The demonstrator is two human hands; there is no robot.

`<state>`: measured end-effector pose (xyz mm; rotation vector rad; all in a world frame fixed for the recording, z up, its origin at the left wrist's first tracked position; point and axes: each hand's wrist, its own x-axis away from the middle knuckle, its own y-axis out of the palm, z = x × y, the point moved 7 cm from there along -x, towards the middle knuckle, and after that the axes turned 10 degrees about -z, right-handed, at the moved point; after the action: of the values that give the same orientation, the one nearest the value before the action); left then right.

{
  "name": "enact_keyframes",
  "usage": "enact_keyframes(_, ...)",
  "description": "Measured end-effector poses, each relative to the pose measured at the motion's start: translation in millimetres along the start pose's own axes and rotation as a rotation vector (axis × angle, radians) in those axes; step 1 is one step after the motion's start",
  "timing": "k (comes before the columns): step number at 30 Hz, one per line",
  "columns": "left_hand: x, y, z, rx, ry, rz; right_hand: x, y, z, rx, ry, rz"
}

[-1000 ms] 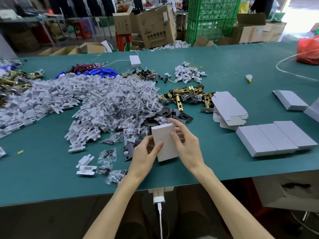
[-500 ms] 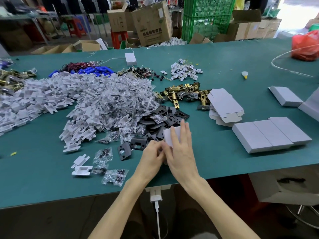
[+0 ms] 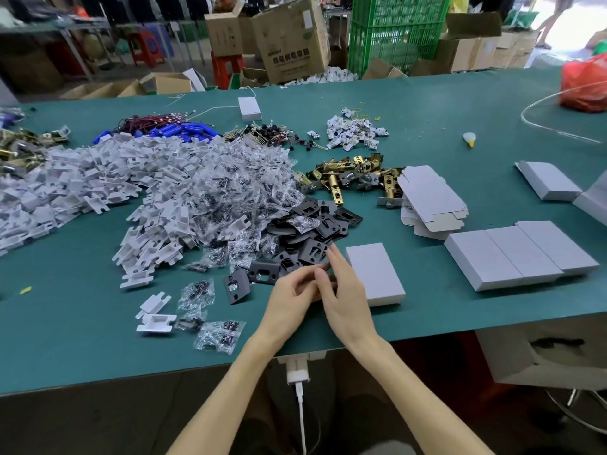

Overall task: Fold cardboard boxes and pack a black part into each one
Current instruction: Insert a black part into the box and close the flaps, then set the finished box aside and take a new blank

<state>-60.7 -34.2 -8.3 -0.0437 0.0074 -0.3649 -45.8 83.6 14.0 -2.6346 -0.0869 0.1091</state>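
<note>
Several boxes done: row of three closed boxes (image 3: 522,254) at 3 o'clock; one more closed box (image 3: 374,274) just beside right hand (image 3: 348,300), at its 2 o'clock. Flat blanks (image 3: 430,201) and black parts (image 3: 312,231) at 12 o'clock remain, so much is left. Right hand released, fingers straight. Left hand (image 3: 289,293) loosely curled; cannot tell whether it pinches anything.

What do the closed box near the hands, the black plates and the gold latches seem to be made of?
Closed box: matte grey-white cardboard, judging by its crisp folded edges.
Black plates: probably stamped metal with a matte black finish; thin, with clean cutouts.
Gold latches: likely metal, brass-coloured and shiny, with bright reflections.
</note>
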Motion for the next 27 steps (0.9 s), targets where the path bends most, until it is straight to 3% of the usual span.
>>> enact_keyframes(4, 0.9, -1.0, -2.4, 0.109, 0.024, 0.013, -7.0, -15.4, 10.9, 0.067, 0.033, 0.017)
enact_keyframes(11, 0.1, 4.0, -2.1, 0.046, 0.018, -0.014, -24.0, -7.9, 4.9, -0.063, 0.062, -0.098)
enact_keyframes(20, 0.3, 0.4, -6.4, 0.087, 0.002, 0.019, -31.8, -51.3, 37.7, -0.062, 0.140, 0.088)
enact_keyframes(27, 1.7, -2.5, -7.4, 0.104, 0.012, 0.023, -21.6, -105.2, 69.4, -0.015, 0.131, 0.136)
